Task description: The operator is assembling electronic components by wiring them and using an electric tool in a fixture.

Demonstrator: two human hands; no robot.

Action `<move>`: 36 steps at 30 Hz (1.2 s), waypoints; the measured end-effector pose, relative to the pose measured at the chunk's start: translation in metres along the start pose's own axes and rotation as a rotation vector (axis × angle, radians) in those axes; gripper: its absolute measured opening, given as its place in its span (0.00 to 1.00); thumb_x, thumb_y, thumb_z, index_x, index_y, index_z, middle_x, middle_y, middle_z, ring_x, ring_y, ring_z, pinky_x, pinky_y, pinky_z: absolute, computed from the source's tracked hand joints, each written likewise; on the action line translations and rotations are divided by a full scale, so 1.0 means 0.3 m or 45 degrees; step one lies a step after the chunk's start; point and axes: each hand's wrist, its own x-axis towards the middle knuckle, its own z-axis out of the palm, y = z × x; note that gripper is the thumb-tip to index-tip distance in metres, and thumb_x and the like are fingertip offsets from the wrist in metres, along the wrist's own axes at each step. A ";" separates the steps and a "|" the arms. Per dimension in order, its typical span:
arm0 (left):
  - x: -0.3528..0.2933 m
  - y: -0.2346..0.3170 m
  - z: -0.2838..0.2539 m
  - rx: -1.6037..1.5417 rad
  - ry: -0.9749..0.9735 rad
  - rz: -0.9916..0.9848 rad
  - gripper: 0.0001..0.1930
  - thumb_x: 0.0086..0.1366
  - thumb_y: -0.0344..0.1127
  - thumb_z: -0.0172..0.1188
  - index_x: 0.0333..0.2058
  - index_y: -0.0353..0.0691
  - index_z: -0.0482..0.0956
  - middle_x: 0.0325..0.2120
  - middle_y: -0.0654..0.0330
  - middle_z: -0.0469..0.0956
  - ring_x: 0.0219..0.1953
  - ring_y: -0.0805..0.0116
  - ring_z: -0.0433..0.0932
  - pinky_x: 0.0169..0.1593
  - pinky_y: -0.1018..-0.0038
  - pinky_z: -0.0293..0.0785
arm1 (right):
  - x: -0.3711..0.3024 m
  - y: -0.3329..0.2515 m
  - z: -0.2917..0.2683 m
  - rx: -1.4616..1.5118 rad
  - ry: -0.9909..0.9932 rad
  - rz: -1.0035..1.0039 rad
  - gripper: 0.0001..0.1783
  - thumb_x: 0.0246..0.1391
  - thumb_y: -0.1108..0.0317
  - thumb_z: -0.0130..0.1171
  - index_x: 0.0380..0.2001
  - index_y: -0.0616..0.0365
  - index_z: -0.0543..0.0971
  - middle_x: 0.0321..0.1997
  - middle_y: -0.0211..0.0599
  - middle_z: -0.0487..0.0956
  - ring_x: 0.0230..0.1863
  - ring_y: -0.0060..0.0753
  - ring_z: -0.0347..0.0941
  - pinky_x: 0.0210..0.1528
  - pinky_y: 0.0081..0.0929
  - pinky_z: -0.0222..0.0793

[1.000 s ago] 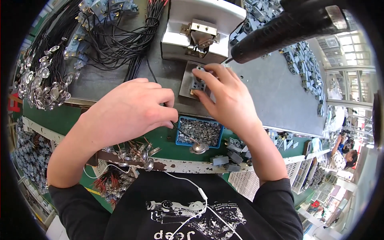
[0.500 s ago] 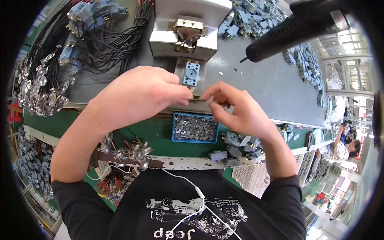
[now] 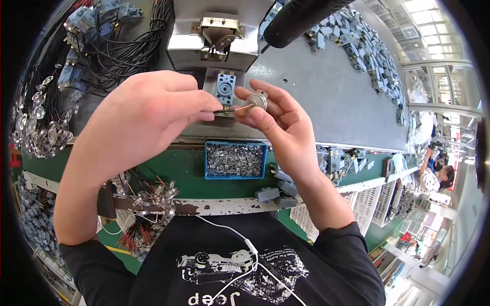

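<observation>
My left hand (image 3: 148,109) is closed in a pinch on a thin dark wire (image 3: 230,109) with a copper-coloured end. That end runs to a round silver metal cap (image 3: 258,100), held between the thumb and fingers of my right hand (image 3: 288,122). Just beyond my fingertips, a blue-grey rectangular switch block (image 3: 225,88) lies face up on a flat metal plate, a round recess in its middle. Behind it stands a light metal housing (image 3: 204,10) with a brass-coloured clamp mechanism (image 3: 218,36).
A blue tray (image 3: 206,162) of small metal pieces sits nearer me. Overhead at the upper right hangs a black powered screwdriver (image 3: 301,20). Blue-grey blocks (image 3: 357,46) are heaped at the far right. Black cables (image 3: 135,56) and silver caps (image 3: 41,122) crowd the left.
My right hand has turned palm up and moved slightly farther from me, so the round metal cap now shows. The view has shifted, with the bench appearing farther left.
</observation>
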 end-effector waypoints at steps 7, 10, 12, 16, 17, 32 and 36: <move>0.001 0.014 -0.017 -0.016 0.029 -0.056 0.08 0.58 0.29 0.70 0.38 0.38 0.85 0.22 0.59 0.74 0.27 0.59 0.77 0.31 0.66 0.71 | 0.016 0.018 0.033 0.191 -0.001 0.049 0.27 0.73 0.69 0.51 0.69 0.69 0.63 0.67 0.59 0.73 0.59 0.41 0.79 0.62 0.38 0.76; -0.008 0.022 0.003 -0.070 0.099 -0.095 0.08 0.58 0.29 0.70 0.37 0.37 0.86 0.25 0.58 0.76 0.28 0.59 0.77 0.32 0.67 0.72 | 0.014 0.022 0.048 0.024 0.076 -0.065 0.25 0.74 0.69 0.51 0.68 0.69 0.64 0.65 0.57 0.74 0.57 0.41 0.80 0.62 0.39 0.76; -0.011 0.030 0.027 -0.110 0.156 -0.117 0.08 0.58 0.28 0.71 0.37 0.37 0.86 0.27 0.58 0.77 0.29 0.59 0.78 0.33 0.67 0.72 | -0.005 0.020 0.063 -0.075 0.179 -0.165 0.24 0.74 0.69 0.51 0.67 0.69 0.65 0.64 0.57 0.75 0.56 0.42 0.80 0.62 0.39 0.76; -0.038 0.026 0.119 -0.516 0.128 -0.290 0.09 0.60 0.27 0.70 0.39 0.35 0.86 0.28 0.58 0.77 0.31 0.64 0.78 0.35 0.70 0.74 | -0.016 0.043 0.086 -0.031 0.320 -0.385 0.19 0.75 0.68 0.50 0.62 0.68 0.69 0.57 0.55 0.80 0.53 0.42 0.82 0.61 0.39 0.76; -0.037 0.015 0.143 -0.639 0.151 -0.336 0.08 0.61 0.26 0.70 0.39 0.35 0.85 0.28 0.58 0.77 0.31 0.65 0.78 0.36 0.70 0.73 | -0.014 0.029 0.104 0.256 0.237 -0.358 0.18 0.75 0.68 0.49 0.61 0.68 0.70 0.52 0.54 0.82 0.52 0.40 0.82 0.57 0.37 0.77; -0.036 -0.002 0.075 -0.271 0.169 0.021 0.14 0.50 0.19 0.70 0.35 0.42 0.86 0.30 0.64 0.78 0.35 0.63 0.77 0.38 0.68 0.73 | -0.030 -0.101 -0.026 -0.264 -0.313 0.102 0.21 0.63 0.76 0.65 0.58 0.68 0.77 0.41 0.40 0.85 0.41 0.26 0.83 0.46 0.26 0.81; -0.033 -0.005 0.082 -0.240 0.182 0.004 0.14 0.50 0.18 0.69 0.35 0.43 0.87 0.30 0.65 0.78 0.35 0.64 0.77 0.38 0.68 0.73 | -0.015 -0.093 -0.040 -0.137 -0.355 0.176 0.20 0.64 0.77 0.63 0.58 0.69 0.77 0.40 0.39 0.85 0.40 0.26 0.83 0.45 0.25 0.81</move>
